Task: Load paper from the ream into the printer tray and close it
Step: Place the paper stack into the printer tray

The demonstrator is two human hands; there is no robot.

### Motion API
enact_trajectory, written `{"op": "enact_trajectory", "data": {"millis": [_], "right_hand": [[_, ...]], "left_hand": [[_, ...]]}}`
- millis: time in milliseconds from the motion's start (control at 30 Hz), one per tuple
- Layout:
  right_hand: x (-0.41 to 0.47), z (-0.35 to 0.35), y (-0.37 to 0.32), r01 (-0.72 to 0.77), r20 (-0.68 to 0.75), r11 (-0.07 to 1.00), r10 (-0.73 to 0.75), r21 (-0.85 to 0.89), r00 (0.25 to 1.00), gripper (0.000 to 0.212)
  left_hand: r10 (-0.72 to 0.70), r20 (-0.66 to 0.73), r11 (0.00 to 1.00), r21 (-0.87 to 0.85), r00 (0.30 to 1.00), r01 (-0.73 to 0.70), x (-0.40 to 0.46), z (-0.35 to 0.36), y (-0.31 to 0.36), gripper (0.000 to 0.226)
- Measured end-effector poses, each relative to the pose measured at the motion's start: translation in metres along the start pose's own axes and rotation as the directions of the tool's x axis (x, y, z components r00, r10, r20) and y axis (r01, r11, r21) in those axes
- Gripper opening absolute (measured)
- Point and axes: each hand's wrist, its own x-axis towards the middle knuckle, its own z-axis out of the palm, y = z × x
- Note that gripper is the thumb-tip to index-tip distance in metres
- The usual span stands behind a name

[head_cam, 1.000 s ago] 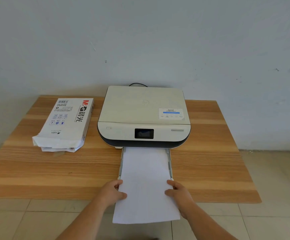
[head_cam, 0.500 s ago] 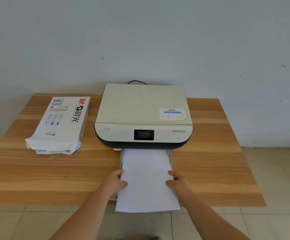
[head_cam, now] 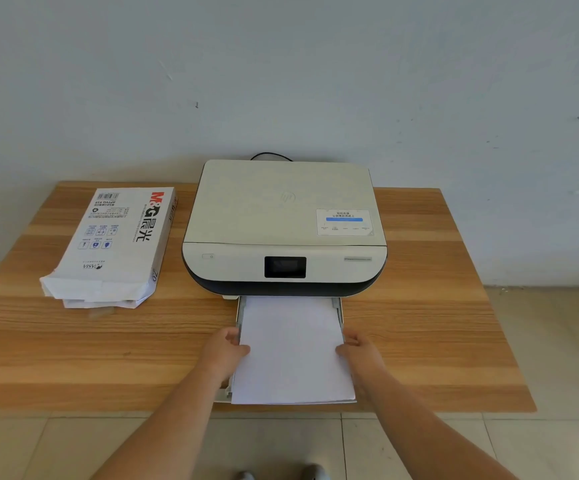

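A cream printer (head_cam: 284,216) with a dark front band sits at the back middle of the wooden table (head_cam: 419,306). Its paper tray (head_cam: 338,308) is pulled out toward me. A stack of white paper (head_cam: 293,351) lies in the tray, its near end reaching the table's front edge. My left hand (head_cam: 224,351) grips the stack's left edge and my right hand (head_cam: 360,351) grips its right edge. The opened ream (head_cam: 114,244), in a white wrapper with red and black print, lies left of the printer.
A pale wall stands right behind the table. A black cable (head_cam: 270,155) loops out behind the printer. Tiled floor (head_cam: 540,341) shows to the right and below the table's front edge. The tips of my shoes (head_cam: 281,474) show at the bottom.
Both hands have pushed the paper stack away from me, deeper into the tray. Its near end hung well past the table edge before and now lies about at the edge.
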Motion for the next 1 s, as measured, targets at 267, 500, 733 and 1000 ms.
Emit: {"op": "enact_trajectory", "data": {"millis": [267, 500, 733, 1000], "right_hand": [[-0.01, -0.004, 0.003, 0.105, -0.06, 0.968, -0.122, -0.226, 0.991, 0.028], [0.001, 0.002, -0.004, 0.149, -0.03, 0.925, -0.17, -0.35, 0.985, 0.032], [0.01, 0.006, -0.007, 0.208, 0.014, 0.864, -0.227, -0.458, 0.974, 0.042], [0.015, 0.007, -0.009, 0.317, 0.108, 0.702, -0.326, -0.638, 0.939, 0.046]], "left_hand": [[-0.111, -0.031, 0.993, 0.026, 0.993, 0.112, 0.0, 0.0, 0.002, 0.022], [0.037, -0.102, 0.993, 0.112, 0.994, -0.025, 0.01, 0.003, 0.005, 0.024], [0.138, -0.136, 0.977, 0.181, 0.981, -0.112, 0.018, 0.006, 0.008, 0.024], [0.247, -0.169, 0.933, 0.306, 0.954, -0.187, 0.024, 0.006, 0.007, 0.024]]}}
